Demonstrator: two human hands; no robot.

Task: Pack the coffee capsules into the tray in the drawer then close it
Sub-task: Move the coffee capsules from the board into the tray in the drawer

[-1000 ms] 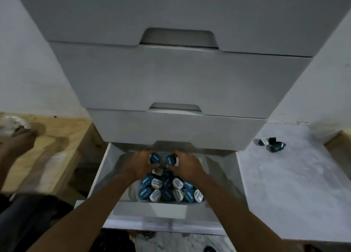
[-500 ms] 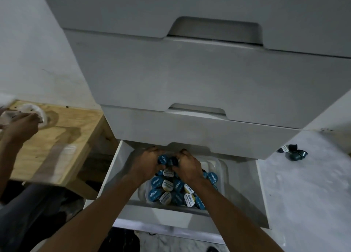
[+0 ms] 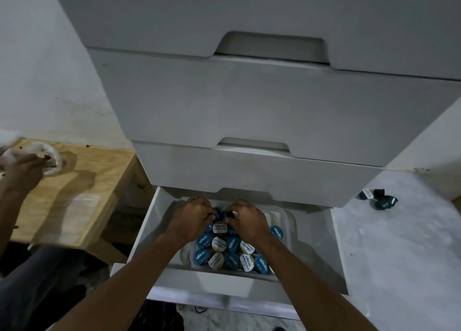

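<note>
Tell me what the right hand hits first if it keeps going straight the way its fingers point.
Probably the left hand: the right hand points left, fingertips nearly meeting it over the capsules. Depth is unclear.

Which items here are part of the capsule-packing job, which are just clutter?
Job:
- left hand and right hand, each on a capsule
- capsules in the tray
- tray
- open bottom drawer
- loose capsules on the white surface

Not part of it:
- wooden table
- another person's hand on a white object
- closed upper drawers
</note>
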